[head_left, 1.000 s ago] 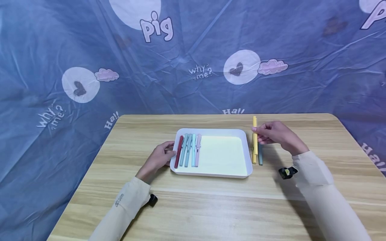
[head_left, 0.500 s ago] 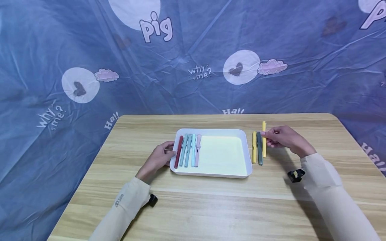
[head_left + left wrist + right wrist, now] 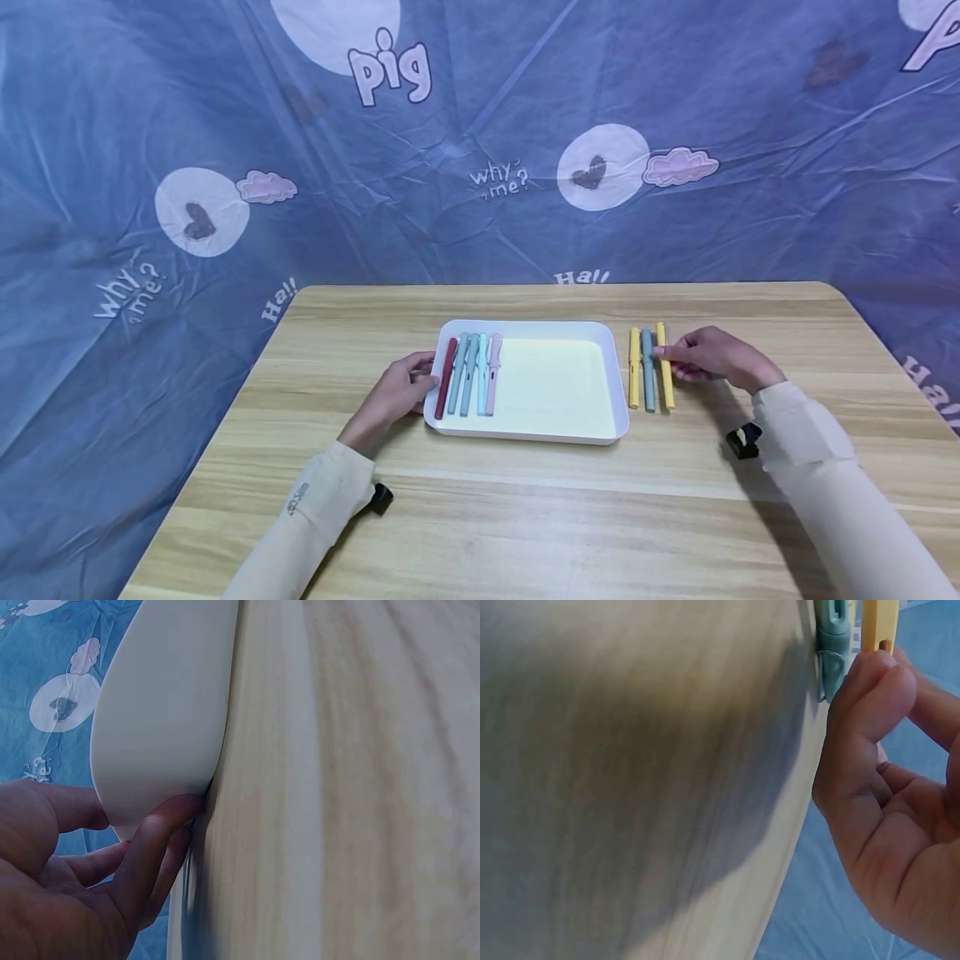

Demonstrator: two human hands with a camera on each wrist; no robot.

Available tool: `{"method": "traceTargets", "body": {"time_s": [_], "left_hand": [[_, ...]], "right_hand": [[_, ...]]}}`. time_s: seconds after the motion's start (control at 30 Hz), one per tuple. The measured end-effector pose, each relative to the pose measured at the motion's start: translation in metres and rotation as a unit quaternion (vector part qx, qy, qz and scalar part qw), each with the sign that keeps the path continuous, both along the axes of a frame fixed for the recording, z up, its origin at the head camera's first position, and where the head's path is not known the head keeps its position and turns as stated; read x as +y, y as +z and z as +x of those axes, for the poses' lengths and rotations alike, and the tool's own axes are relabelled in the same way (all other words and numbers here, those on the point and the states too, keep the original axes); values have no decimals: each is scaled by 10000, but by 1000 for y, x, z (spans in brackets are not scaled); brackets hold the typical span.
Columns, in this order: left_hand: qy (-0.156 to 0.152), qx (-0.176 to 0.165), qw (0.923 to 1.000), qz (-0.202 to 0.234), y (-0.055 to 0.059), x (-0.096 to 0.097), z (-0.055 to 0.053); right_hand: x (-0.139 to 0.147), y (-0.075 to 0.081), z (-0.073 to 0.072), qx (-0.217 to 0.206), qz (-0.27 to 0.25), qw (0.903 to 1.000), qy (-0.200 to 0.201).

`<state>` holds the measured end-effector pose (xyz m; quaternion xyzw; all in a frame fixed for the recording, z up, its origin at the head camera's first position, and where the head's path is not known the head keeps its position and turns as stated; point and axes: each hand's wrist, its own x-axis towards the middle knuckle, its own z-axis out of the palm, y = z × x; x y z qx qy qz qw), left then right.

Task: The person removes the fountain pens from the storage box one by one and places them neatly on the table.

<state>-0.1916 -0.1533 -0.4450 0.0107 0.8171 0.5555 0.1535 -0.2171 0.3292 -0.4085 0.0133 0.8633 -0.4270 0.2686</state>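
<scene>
In the head view, my right hand (image 3: 708, 354) pinches the upper part of a yellow pen (image 3: 667, 383), its lower end beside a grey-blue pen (image 3: 648, 387). Left of that one lies another yellow pen (image 3: 634, 379). The right wrist view has thumb and fingertips closed on the yellow pen (image 3: 879, 622) near the grey-blue pen (image 3: 832, 645). My left hand (image 3: 393, 389) holds the left end of a white tray (image 3: 525, 435); its fingers bend round the tray's end (image 3: 161, 712) in the left wrist view.
Along the tray's left side stand a dark red pen (image 3: 446, 379), two grey-blue pens, a light blue pen (image 3: 482, 387) and a pink pen (image 3: 492, 379) in a row. A wooden table (image 3: 525, 517) carries everything, with a blue printed cloth (image 3: 450, 233) behind it.
My right hand has carried the yellow pen rightward from above the left yellow pen, past the grey-blue one, and lowered it toward the table. The left hand and tray stay put.
</scene>
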Motion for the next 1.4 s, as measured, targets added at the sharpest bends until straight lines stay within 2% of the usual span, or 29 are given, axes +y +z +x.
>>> {"method": "traceTargets", "body": {"time_s": [0.43,0.77,1.4], "left_hand": [[10,-50,10000,7,-1,0,1],[27,-14,10000,-42,0,1,0],[89,-25,9999,-102,0,1,-3]], "right_hand": [[2,-14,-1,-387,-139,9991,-74],[1,-16,-1,-250,44,9997,18],[-3,-13,-2,-219,-110,9997,-8]]}}
